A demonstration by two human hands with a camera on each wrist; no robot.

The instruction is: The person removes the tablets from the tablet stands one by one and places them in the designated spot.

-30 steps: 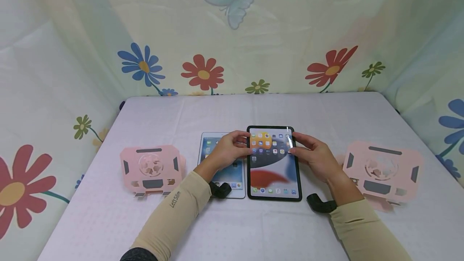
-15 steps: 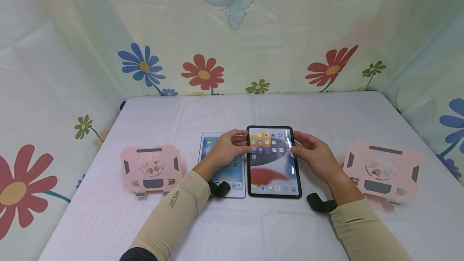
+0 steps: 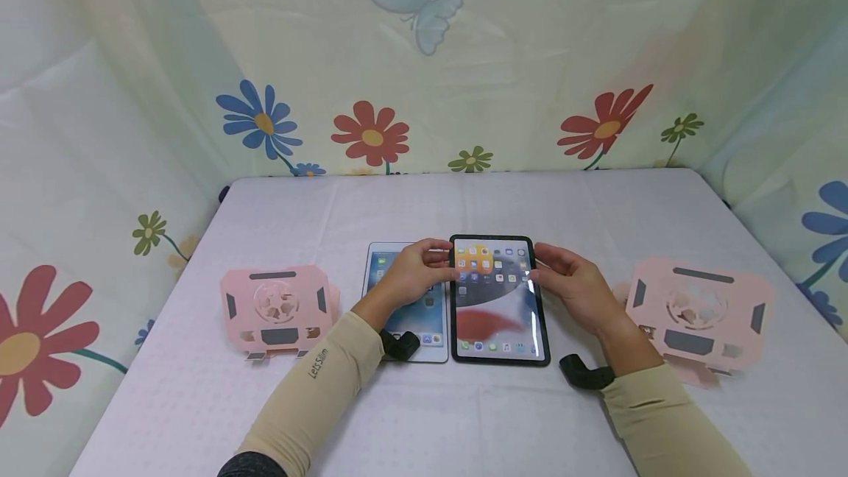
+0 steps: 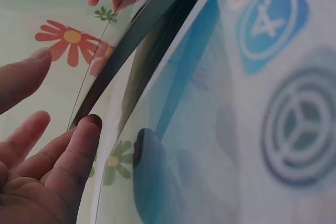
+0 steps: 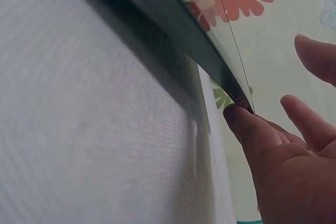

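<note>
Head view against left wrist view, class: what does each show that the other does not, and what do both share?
Only the head view shows the two pink stands, the table and the right hand. Only the left wrist view shows a clear sheet's edge just above the black-framed tablet, close up. Both show the left hand at that tablet's edge and the white tablet beside it.

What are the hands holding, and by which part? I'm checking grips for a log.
Both hands, left hand and right hand, hold a clear screen protector by its side edges, fingers on the rim, over the black tablet.
</note>
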